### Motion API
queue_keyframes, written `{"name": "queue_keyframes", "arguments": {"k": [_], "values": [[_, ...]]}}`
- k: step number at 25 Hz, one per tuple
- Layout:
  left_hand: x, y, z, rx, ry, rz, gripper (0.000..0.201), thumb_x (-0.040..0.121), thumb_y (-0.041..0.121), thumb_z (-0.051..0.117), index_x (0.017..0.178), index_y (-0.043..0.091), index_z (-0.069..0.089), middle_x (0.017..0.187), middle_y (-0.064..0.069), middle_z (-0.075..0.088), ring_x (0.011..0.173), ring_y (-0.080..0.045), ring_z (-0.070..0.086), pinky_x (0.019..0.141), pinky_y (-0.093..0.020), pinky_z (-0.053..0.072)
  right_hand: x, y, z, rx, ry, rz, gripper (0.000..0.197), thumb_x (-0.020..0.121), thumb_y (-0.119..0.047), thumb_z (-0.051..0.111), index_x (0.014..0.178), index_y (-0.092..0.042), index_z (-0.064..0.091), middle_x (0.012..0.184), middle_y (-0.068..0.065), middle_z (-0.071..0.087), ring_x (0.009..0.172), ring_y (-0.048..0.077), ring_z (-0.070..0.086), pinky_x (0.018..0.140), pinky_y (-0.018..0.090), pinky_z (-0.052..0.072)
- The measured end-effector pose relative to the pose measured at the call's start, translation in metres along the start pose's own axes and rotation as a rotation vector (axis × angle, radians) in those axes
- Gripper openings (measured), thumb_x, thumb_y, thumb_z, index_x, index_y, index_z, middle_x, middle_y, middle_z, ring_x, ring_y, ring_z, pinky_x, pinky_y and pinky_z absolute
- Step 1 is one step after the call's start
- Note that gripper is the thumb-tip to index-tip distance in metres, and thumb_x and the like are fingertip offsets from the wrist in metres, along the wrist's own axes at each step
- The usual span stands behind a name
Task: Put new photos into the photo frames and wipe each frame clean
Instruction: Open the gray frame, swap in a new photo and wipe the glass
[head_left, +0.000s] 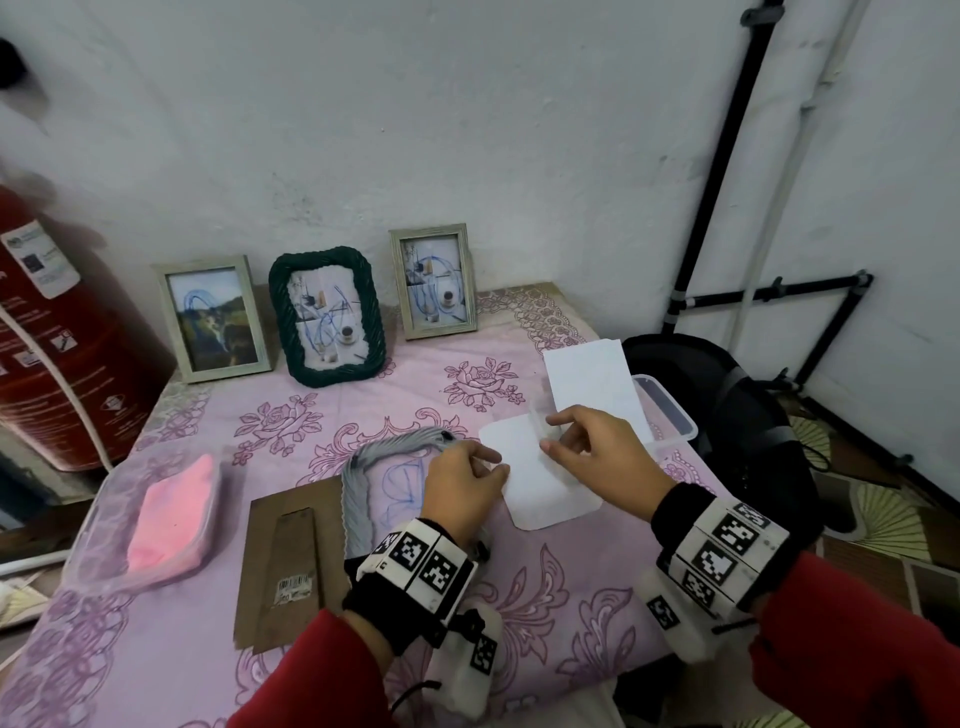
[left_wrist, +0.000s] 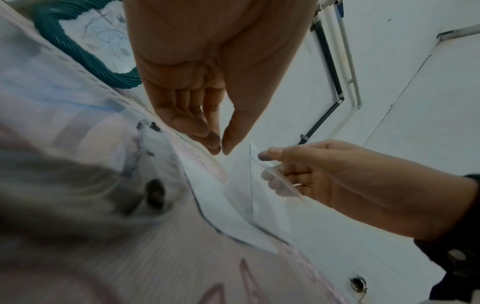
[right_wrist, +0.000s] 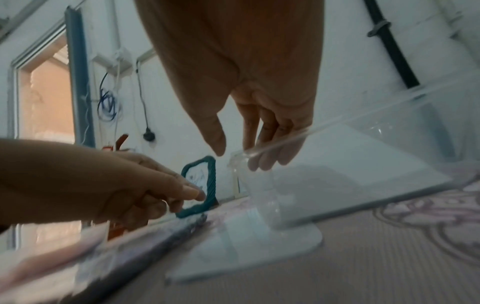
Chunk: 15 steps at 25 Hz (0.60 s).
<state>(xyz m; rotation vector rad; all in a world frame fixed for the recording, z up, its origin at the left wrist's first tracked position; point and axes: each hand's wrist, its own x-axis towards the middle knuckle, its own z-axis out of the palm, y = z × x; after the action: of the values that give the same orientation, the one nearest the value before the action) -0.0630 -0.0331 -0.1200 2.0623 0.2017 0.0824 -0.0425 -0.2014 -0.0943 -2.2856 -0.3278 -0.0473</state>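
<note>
Right hand (head_left: 597, 447) fingers (right_wrist: 262, 162) behind clear sheet (right_wrist: 363, 170), left hand (head_left: 462, 483) thumb and fingertip together

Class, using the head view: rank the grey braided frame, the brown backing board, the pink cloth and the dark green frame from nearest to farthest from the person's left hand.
From the left hand:
1. Grey braided frame, lying flat right beside the hand.
2. Brown backing board, flat, further left.
3. Pink cloth and dark green frame: too close to call; cloth far left, frame standing at the wall.

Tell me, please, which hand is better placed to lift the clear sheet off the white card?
The right hand, probably. It already pinches the clear sheet at its raised edge, while the left hand rests beside the white card by the grey frame.
</note>
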Motion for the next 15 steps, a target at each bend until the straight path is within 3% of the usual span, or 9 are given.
{"name": "queue_keyframes", "arguments": {"k": [4, 7, 9, 12, 13, 15], "values": [[0.019, 0.021, 0.001, -0.049, 0.049, 0.099, 0.01, 0.085, 0.013, 0.063, 0.093, 0.008, 0.067, 0.068, 0.005, 0.056, 0.061, -0.007, 0.051, 0.059, -0.012, 0.041, 0.023, 0.001, -0.032, 0.059, 0.113, 0.038, 0.023, 0.086, -0.015, 0.064, 0.108, -0.01, 0.063, 0.082, 0.002, 0.064, 0.067, 0.008, 0.054, 0.066, 0.017, 0.041], [0.041, 0.035, 0.009, -0.081, 0.052, 0.111, 0.016, 0.086, 0.013, 0.062, 0.1, 0.006, 0.067, 0.081, -0.003, 0.062, 0.075, -0.014, 0.056, 0.076, -0.022, 0.045, 0.05, 0.012, -0.059, 0.044, 0.18, 0.124, 0.028, 0.084, -0.012, 0.065, 0.111, -0.006, 0.063, 0.088, 0.006, 0.062, 0.078, 0.016, 0.057, 0.079, 0.026, 0.045], [0.056, 0.041, 0.018, -0.113, 0.022, 0.088, 0.022, 0.088, 0.012, 0.06, 0.108, 0.003, 0.065, 0.088, -0.008, 0.063, 0.085, -0.019, 0.058, 0.086, -0.027, 0.046, 0.064, 0.022, -0.07, 0.005, 0.21, 0.167, 0.035, 0.082, -0.01, 0.066, 0.116, -0.003, 0.061, 0.098, 0.011, 0.062, 0.091, 0.019, 0.057, 0.084, 0.023, 0.042], [0.077, 0.046, 0.034, -0.149, -0.044, 0.056, 0.03, 0.091, 0.008, 0.055, 0.119, -0.003, 0.059, 0.109, -0.019, 0.065, 0.1, -0.024, 0.059, 0.096, -0.03, 0.043, 0.077, 0.034, -0.078, -0.061, 0.18, 0.206, 0.046, 0.081, -0.009, 0.068, 0.125, -0.002, 0.055, 0.111, 0.013, 0.062, 0.102, 0.022, 0.058, 0.081, 0.017, 0.038], [0.081, 0.046, 0.038, -0.16, -0.068, 0.046, 0.032, 0.092, 0.006, 0.053, 0.121, -0.005, 0.057, 0.114, -0.02, 0.064, 0.102, -0.024, 0.059, 0.098, -0.03, 0.042, 0.079, 0.038, -0.078, -0.055, 0.158, 0.228, 0.046, 0.081, -0.008, 0.068, 0.125, -0.003, 0.054, 0.108, 0.011, 0.063, 0.1, 0.022, 0.059, 0.082, 0.02, 0.04], [0.09, 0.05, 0.045, -0.186, -0.114, 0.039, 0.031, 0.092, 0.004, 0.051, 0.12, -0.008, 0.057, 0.117, -0.024, 0.063, 0.101, -0.022, 0.058, 0.101, -0.036, 0.043, 0.085, 0.047, -0.08, 0.008, 0.129, 0.267, 0.038, 0.08, -0.005, 0.067, 0.118, -0.003, 0.06, 0.085, 0.0, 0.064, 0.079, 0.016, 0.061, 0.07, 0.017, 0.045]]}}
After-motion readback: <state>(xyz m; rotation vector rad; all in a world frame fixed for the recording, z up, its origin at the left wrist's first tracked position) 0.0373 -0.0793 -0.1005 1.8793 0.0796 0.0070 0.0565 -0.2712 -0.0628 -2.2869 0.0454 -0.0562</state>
